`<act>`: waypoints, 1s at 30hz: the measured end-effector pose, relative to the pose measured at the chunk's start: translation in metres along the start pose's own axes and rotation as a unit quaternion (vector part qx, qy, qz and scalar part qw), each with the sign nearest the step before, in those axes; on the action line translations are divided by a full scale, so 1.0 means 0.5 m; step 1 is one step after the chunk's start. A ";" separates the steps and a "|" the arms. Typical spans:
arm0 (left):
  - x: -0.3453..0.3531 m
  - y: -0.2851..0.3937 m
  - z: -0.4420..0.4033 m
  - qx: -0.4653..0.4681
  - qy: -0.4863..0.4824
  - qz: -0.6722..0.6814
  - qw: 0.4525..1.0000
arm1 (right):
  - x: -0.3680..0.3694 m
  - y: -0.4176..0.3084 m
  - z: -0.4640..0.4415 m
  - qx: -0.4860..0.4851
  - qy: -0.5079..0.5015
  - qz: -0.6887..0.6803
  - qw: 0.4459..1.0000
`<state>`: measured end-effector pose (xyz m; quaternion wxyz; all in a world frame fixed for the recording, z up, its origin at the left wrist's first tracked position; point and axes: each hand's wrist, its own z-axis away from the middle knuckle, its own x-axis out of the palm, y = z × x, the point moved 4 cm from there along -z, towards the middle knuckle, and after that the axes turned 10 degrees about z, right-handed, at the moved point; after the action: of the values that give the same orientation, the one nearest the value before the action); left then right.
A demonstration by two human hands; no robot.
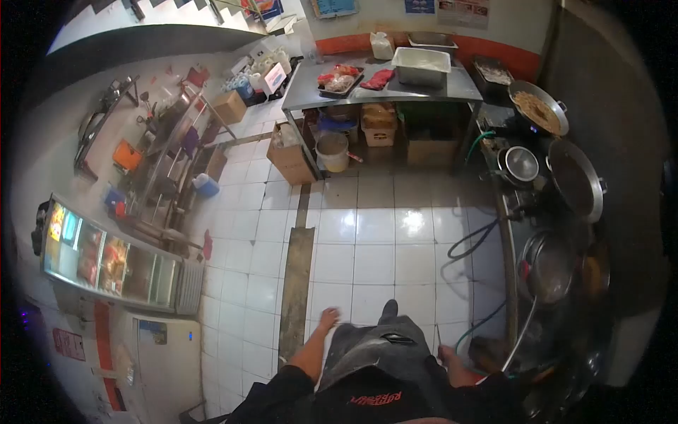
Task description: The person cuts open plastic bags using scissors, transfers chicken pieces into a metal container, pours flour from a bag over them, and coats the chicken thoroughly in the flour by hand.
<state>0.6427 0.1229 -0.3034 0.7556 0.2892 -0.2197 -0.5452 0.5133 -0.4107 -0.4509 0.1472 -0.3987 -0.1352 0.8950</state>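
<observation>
My left hand [329, 317] hangs over the white tiled floor, left of my grey trousers, its fingers slightly blurred and loosely apart, with nothing visible in it. On the other side, my right hand [445, 355] is low beside my right leg, closed round a thin rod-like object [438, 335] that points up from it. Nearest to that hand are a green hose [482, 328] and the cooking counter at the right. A long pale handle [521, 332] slants down from a round pan [551, 267] on that counter.
A steel table [304, 95] at the back carries trays and a deep metal container [421, 76]; boxes and a bucket [332, 152] stand beneath. Large woks [575, 177] line the right side. At the left are a lit display case [106, 258], a metal rack and a white fridge [166, 360].
</observation>
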 end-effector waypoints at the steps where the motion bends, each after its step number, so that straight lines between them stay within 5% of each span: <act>1: -0.068 0.007 0.019 -0.081 0.041 0.002 0.996 | -0.074 -0.042 -0.095 0.094 -0.027 -0.148 0.984; 2: -0.156 -0.049 -0.010 -0.089 0.088 0.047 0.991 | -0.150 -0.086 -0.188 0.189 -0.030 -0.268 0.944; 3: -0.223 -0.070 -0.015 -0.162 0.122 0.043 0.978 | -0.319 -0.187 -0.217 0.144 -0.080 -0.262 0.951; 5: -0.316 -0.064 0.012 -0.166 0.082 -0.148 0.972 | -0.537 -0.311 -0.335 0.155 -0.075 -0.327 0.929; 7: -0.341 -0.032 0.071 0.044 -0.077 -0.519 0.850 | -0.698 -0.418 -0.475 0.084 0.023 -0.431 0.898; 8: -0.337 -0.001 0.082 0.134 -0.095 -0.583 0.796 | -0.781 -0.473 -0.510 0.071 0.019 -0.458 0.886; 12: -0.325 0.210 -0.190 -0.145 0.026 -0.391 0.908 | -0.994 -0.625 -0.640 0.012 0.037 -0.521 0.853; 14: -0.292 0.388 -0.396 -0.136 0.085 -0.333 0.929 | -1.037 -0.664 -0.693 0.013 0.043 -0.475 0.879; 18: -0.152 0.817 -0.808 0.049 0.148 -0.343 0.926 | -1.106 -0.666 -0.751 0.050 0.095 -0.413 0.904; 21: 0.100 1.237 -0.977 0.280 0.148 -0.286 0.904 | -1.180 -0.656 -0.758 0.102 0.131 -0.398 0.902; 23: 0.294 1.527 -0.989 0.441 0.123 -0.231 0.859 | -1.214 -0.644 -0.794 0.111 0.119 -0.374 0.913; 24: 0.369 1.635 -0.976 0.522 0.177 -0.299 0.779 | -1.241 -0.649 -0.811 0.110 0.132 -0.406 0.898; 26: 0.472 1.785 -0.998 0.532 0.188 -0.314 0.764 | -1.306 -0.656 -0.864 0.095 0.152 -0.405 0.897; 27: 0.503 1.825 -1.025 0.634 0.201 -0.284 0.691 | -1.344 -0.660 -0.921 0.092 0.151 -0.404 0.898; 30: 0.531 1.866 -1.117 0.592 0.228 -0.383 0.671 | -1.459 -0.700 -1.032 -0.027 0.120 -0.367 0.922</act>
<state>1.7362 0.2033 -0.0789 0.1769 0.8501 -0.1869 -0.4594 1.4227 -0.2954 -0.1666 0.4698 -0.4296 -0.2778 0.7194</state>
